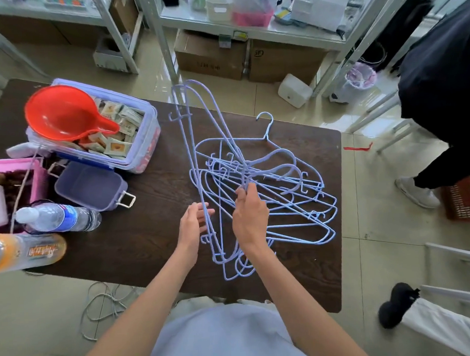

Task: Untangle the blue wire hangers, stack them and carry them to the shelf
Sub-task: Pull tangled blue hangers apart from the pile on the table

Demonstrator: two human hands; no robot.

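The right hand [249,218] has its grip pinched on wires at the middle of the tangled blue hangers [278,192], lifting part of the heap. Just beside it, the left hand [194,223] has its fingers loosely spread against an upright hanger's wire. The tangle lies on the dark desk [139,237], a clear box [134,145] with a red scoop [64,113] well apart from it

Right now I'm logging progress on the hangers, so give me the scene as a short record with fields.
surface: dark wooden table
hangers: blue wire hangers, tangled pile, not stacked
left hand: left hand open beside the raised wires
right hand: right hand pinching wires at the pile's middle
beside: tub with a red scoop, water bottle
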